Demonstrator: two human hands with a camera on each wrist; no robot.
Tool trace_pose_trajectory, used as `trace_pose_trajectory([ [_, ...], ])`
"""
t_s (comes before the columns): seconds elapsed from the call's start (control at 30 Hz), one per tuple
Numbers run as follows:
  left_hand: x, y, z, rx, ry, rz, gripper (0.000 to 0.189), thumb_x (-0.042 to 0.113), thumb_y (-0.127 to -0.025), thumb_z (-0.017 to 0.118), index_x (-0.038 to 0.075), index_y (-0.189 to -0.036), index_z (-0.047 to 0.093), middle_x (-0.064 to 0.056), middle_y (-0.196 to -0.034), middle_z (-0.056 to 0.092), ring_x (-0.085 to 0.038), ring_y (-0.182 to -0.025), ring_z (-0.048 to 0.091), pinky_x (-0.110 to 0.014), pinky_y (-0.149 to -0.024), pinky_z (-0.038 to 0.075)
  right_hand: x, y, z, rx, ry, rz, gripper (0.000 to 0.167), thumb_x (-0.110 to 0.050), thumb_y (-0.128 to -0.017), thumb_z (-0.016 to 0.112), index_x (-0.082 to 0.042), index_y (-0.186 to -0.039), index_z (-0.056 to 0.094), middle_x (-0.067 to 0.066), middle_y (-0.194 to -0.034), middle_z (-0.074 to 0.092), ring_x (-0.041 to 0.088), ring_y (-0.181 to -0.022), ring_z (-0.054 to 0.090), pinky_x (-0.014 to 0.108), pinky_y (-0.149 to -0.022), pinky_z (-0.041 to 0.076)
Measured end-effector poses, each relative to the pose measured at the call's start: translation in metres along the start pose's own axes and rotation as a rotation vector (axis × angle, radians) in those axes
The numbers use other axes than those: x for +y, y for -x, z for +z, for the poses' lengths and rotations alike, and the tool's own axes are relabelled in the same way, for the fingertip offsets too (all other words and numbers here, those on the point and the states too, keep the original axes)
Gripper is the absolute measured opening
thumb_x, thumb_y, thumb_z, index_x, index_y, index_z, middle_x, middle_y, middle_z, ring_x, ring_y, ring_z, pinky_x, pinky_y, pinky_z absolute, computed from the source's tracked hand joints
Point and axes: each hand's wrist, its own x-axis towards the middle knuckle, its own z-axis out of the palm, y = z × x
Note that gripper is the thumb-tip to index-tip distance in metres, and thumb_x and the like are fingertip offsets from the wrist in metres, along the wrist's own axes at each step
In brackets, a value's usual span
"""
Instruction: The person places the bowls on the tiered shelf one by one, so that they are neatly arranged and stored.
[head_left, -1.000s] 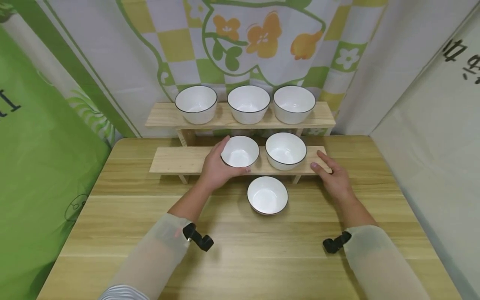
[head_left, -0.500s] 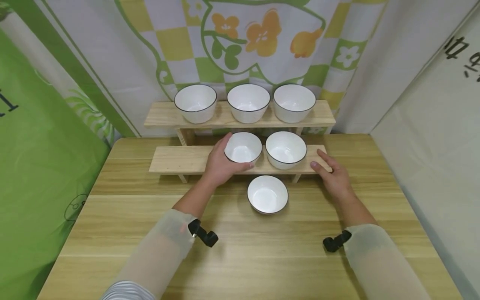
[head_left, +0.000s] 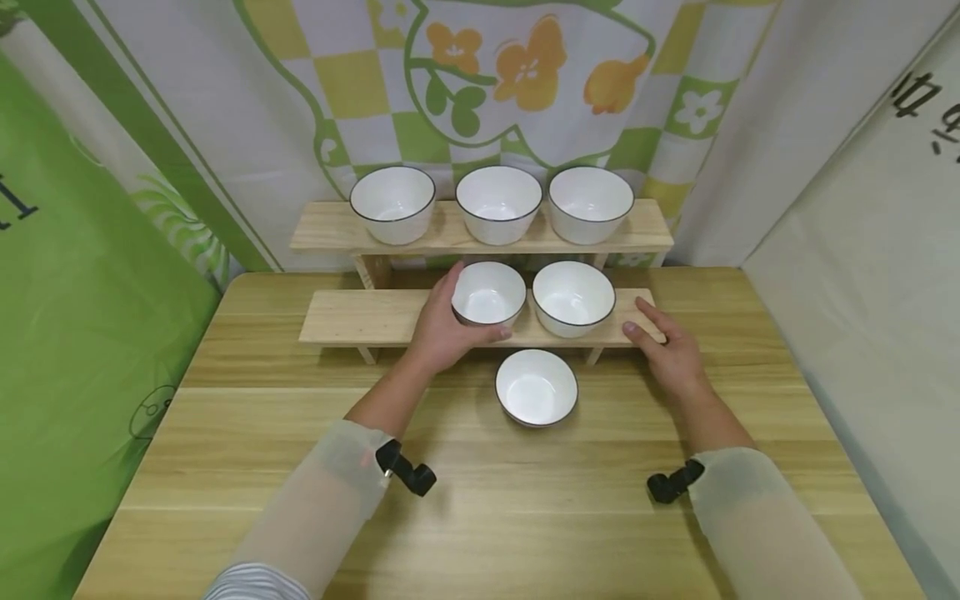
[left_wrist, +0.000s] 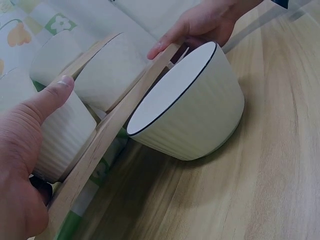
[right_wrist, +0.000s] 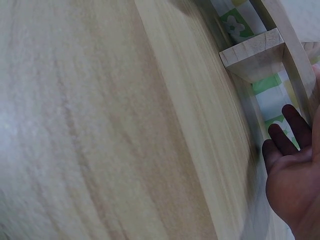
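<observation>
My left hand (head_left: pixel 442 329) holds a white, dark-rimmed bowl (head_left: pixel 489 293) upright on the lower wooden shelf (head_left: pixel 360 317). Its thumb lies across the bowl's front and the fingers go round the left side. Close to the right of that bowl stands a matching bowl (head_left: pixel 573 298). At the shelf's right end my right hand (head_left: pixel 675 350) grips the board, thumb and index finger over the top. In the right wrist view, the other fingers (right_wrist: pixel 282 140) reach below the board. A third bowl (head_left: pixel 536 387) sits on the table in front of the shelf.
Behind and higher, an upper wooden shelf (head_left: pixel 322 229) carries three more white bowls (head_left: pixel 498 204). Both shelves stand on the wood-grain table (head_left: pixel 487 533). A patterned curtain (head_left: pixel 360 83) hangs at the back, with a green cloth (head_left: pixel 75 333) on the left.
My left hand has moved the held bowl slightly right and back along the lower shelf, nearer the neighbouring bowl. My right hand has stayed at the shelf's end.
</observation>
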Motion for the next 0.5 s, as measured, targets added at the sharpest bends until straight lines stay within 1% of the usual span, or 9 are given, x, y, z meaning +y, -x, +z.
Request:
trace_pose_trajectory([
  [0.2, 0.0, 0.004, -0.001, -0.006, 0.02, 0.006, 0.127, 0.048, -0.068, 0.097, 0.025, -0.167, 0.021, -0.009, -0.167, 0.028, -0.029, -0.149, 0.032, -0.049, -0.121, 0.03, 0.0, 0.0, 0.001, 0.013, -0.009, -0.011, 0.074, -0.053, -0.096, 0.072, -0.024, -0.158, 0.046, 0.008, -0.167, 0.032, 0.032, -0.154, 0.024, 0.051, -0.125, 0.02],
  [0.37, -0.003, 0.008, -0.005, 0.001, 0.049, 0.016, 0.128, 0.047, -0.069, 0.097, 0.024, -0.167, 0.019, -0.009, -0.167, 0.025, -0.028, -0.151, 0.029, -0.047, -0.122, 0.028, -0.001, 0.001, 0.001, 0.008, 0.0, -0.015, 0.074, -0.053, -0.096, 0.072, -0.024, -0.158, 0.045, 0.009, -0.166, 0.032, 0.032, -0.154, 0.024, 0.051, -0.125, 0.02],
  [0.5, -0.005, 0.014, -0.007, 0.012, 0.051, 0.009, 0.128, 0.047, -0.069, 0.097, 0.023, -0.167, 0.019, -0.008, -0.169, 0.024, -0.026, -0.154, 0.023, -0.044, -0.124, 0.025, -0.001, 0.001, 0.001, 0.001, -0.011, -0.001, 0.073, -0.054, -0.096, 0.071, -0.026, -0.159, 0.044, 0.008, -0.167, 0.031, 0.032, -0.155, 0.023, 0.051, -0.125, 0.019],
])
